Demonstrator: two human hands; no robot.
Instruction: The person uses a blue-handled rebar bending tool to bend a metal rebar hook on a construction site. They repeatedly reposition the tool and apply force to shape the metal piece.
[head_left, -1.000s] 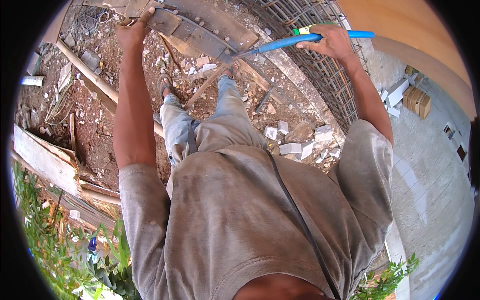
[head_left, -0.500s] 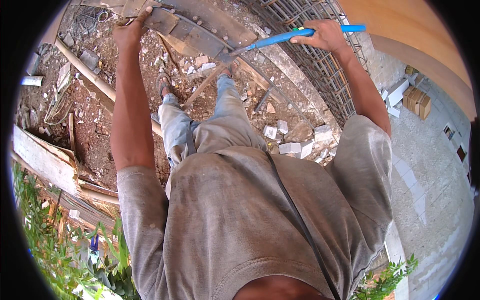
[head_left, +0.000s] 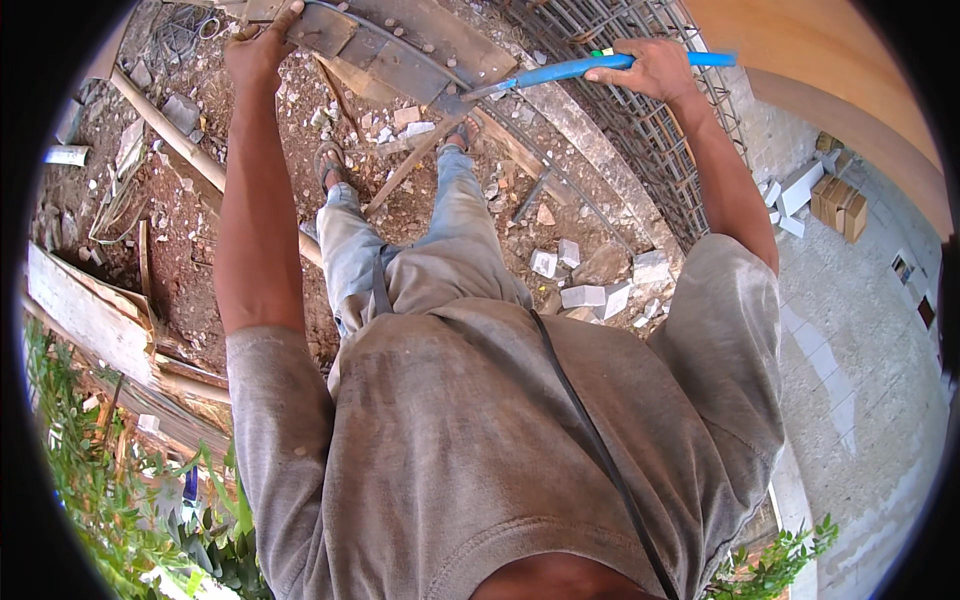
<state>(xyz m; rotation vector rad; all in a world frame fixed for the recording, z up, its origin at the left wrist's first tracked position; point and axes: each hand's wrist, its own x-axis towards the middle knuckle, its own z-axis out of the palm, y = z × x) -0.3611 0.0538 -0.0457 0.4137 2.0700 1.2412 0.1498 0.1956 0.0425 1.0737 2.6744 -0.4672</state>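
My right hand (head_left: 655, 70) is wrapped round a blue-handled bar (head_left: 570, 70), its handle end pointing right. The bar's bare metal tip slants down left to the edge of a wooden workbench board (head_left: 460, 45) with several short pegs standing up from it. A thin steel rod (head_left: 405, 48) runs in a curve along the board between the pegs. At the far left end of the board my left hand (head_left: 260, 48) is closed, thumb stretched along the rod's end; its grip is partly hidden at the picture's edge.
A long steel rebar cage (head_left: 640, 130) lies right of the board, beside a concrete edge. Broken white blocks (head_left: 582, 296) and rubble cover the ground near my feet. A wooden pole (head_left: 175, 135) lies to the left. Cardboard boxes (head_left: 838, 205) stand on paving at the right.
My right hand and the blue-handled bar have shifted slightly right. My left hand sits a little higher in the picture, and the view has moved slightly.
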